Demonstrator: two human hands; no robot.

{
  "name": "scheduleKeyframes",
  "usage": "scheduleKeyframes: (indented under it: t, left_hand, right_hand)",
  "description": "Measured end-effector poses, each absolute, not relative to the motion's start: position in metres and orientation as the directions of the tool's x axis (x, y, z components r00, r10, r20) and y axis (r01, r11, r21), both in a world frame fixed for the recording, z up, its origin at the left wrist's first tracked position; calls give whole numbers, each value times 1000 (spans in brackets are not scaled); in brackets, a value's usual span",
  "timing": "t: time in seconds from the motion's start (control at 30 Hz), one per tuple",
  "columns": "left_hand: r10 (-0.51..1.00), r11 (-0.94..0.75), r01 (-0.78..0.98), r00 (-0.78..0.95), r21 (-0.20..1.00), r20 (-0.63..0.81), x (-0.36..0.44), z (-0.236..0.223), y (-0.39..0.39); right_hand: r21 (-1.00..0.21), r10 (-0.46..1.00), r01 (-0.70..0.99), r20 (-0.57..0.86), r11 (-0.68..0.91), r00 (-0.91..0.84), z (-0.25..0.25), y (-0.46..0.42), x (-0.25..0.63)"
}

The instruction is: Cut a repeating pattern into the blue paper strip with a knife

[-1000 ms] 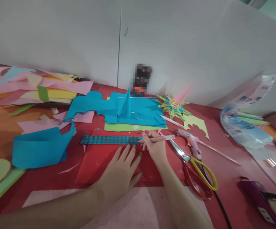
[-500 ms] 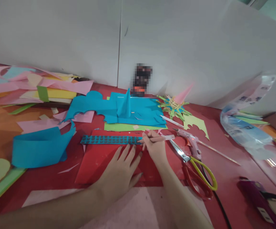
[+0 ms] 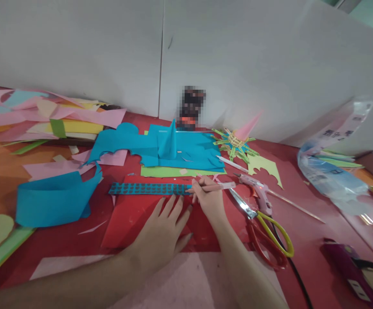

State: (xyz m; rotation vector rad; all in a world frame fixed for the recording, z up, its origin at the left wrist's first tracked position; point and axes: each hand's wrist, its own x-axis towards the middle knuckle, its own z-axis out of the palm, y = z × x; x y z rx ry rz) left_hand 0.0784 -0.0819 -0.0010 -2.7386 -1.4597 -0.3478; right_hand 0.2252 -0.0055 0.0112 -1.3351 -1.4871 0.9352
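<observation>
Pen tip at right end of blue strip, strip laid left-right

Blue strip (image 3: 147, 189) is laid flat near the far edge of the red sheet (image 3: 125, 221) on the worktop (image 3: 289, 167), long axis left-right. Pen (image 3: 222, 186) is gripped in the right hand (image 3: 210, 204), fingers closed round it; barrel is nearly lined up with the strip, tip aimed left. From the right grip, most of the strip is found to the left; its right end is nearest to that hand and partly hidden by it. Tip-to-paper contact can't be confirmed. Dark scalloped rows are drawn from the left end to about the tip. Left hand (image 3: 159, 229) is held palm down, fingers spread, nothing gripped, fingertips placed at the strip's near edge. Vs half a second ago: no clear shift can be made out in strip, pen or hands.
</observation>
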Motion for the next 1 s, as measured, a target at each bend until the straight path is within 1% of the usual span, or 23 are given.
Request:
scheduleKeyframes:
  t: [0.27, 0.57, 1.0]
  left_hand:
    - [815, -566, 820, 540, 85, 210, 78, 0, -81]
    - [819, -561, 823, 537, 85, 203, 78, -1, -81]
    - [815, -565, 820, 539, 92, 211, 78, -3, -82]
  right_hand:
    - [-947, 987, 295, 153, 131, 53, 9, -3, 226]
    - [-941, 986, 306, 165, 147, 32, 10, -4, 225]
    - [-942, 984, 304, 168, 145, 52, 10, -4, 225]
